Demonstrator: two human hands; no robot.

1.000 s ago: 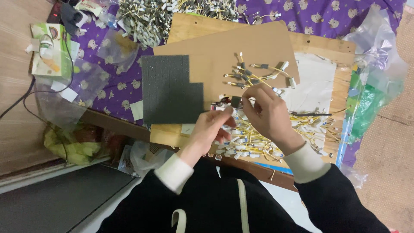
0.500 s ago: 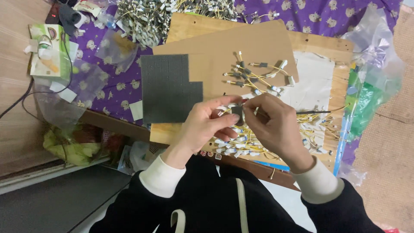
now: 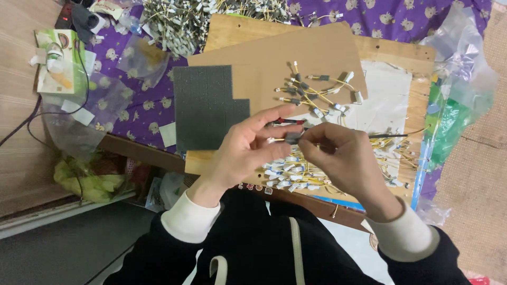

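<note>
Both hands, the left hand and right hand, pinch one small grey connector between fingertips above the cardboard sheet strewn with yellow wires.

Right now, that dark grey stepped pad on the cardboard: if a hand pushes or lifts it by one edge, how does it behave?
The dark grey pad lies flat with crisp edges on the cardboard sheet, so it probably holds its shape, bending a little if it is foam. It looks thin, so likely light. Its textured face suggests it would grip, perhaps dragging the loose cardboard. It cannot roll or tip.
</note>
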